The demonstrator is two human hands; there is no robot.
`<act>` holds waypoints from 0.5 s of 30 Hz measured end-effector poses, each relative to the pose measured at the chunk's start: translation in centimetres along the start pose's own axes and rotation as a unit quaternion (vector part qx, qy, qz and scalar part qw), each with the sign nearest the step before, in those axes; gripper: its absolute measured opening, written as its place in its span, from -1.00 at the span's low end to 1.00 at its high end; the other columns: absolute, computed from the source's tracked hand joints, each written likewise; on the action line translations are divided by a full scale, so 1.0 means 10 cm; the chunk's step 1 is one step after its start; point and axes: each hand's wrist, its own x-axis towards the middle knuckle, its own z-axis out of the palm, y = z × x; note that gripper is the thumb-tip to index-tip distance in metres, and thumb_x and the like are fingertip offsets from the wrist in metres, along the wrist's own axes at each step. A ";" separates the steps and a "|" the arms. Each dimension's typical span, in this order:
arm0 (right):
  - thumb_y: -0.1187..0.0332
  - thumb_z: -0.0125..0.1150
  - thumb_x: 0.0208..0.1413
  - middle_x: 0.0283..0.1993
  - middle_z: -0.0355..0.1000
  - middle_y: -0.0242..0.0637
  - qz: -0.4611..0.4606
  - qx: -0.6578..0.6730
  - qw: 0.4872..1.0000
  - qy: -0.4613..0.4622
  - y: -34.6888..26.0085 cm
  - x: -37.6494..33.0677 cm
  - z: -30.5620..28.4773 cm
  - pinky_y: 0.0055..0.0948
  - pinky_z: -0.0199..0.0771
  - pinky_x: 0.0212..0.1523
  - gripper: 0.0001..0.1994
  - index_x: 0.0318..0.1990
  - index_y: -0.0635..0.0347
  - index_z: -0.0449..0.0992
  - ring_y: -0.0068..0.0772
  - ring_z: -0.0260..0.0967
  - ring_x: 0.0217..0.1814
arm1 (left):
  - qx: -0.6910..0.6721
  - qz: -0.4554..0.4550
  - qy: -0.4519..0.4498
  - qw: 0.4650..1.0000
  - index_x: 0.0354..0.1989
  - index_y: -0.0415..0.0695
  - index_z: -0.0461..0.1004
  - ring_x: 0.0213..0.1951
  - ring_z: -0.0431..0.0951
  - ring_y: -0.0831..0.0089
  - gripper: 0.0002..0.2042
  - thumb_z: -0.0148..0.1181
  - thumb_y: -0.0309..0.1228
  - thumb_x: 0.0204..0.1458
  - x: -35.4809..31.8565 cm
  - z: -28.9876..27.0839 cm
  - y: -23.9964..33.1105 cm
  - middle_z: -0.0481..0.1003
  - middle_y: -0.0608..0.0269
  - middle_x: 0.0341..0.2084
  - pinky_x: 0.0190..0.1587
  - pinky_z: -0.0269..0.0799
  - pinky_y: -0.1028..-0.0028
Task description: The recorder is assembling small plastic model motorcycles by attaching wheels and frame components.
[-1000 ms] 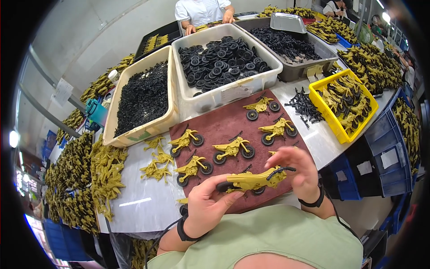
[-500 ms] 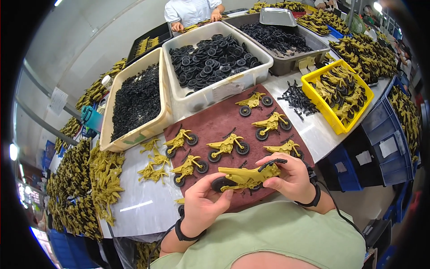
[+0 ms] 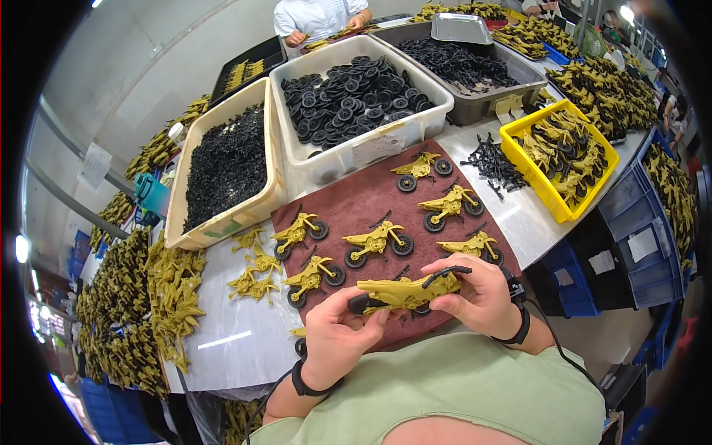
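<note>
A yellow toy motorcycle [image 3: 404, 294] with black handlebars is held level between my two hands, above the near edge of a dark red cloth [image 3: 356, 211]. My left hand [image 3: 343, 326] pinches its rear end by the black wheel. At the front end, my right hand [image 3: 478, 297] has fingers and thumb closed around it near the handlebars [image 3: 447, 273]. My fingers partly hide both ends. On the cloth lie several more toy motorcycles [image 3: 378, 243] with black wheels, thin black parts beside some of them.
Behind the cloth stand a white bin of black wheels [image 3: 308, 159] and a cream bin of small black parts [image 3: 276, 167]. Loose black handlebars [image 3: 493, 163] lie beside a yellow tray [image 3: 567, 216]. Yellow bodies [image 3: 174, 297] pile up at left. A person [image 3: 319, 18] works across the table.
The toy motorcycle has tilted slightly in my hands and moved a little left. Across the table, the other person's hands have shifted.
</note>
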 end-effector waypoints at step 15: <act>0.21 0.20 0.16 -0.14 0.50 -0.10 0.174 0.095 0.972 -0.125 0.23 0.25 -0.19 -0.37 0.41 -0.04 -0.61 -0.01 0.35 0.39 -0.29 0.46 -0.06 | -0.033 -0.042 -0.098 0.994 0.21 -0.33 0.14 0.11 0.41 0.26 -0.59 -0.02 -0.42 0.23 0.11 -0.19 -0.12 0.36 -0.04 0.08 0.16 0.32 0.38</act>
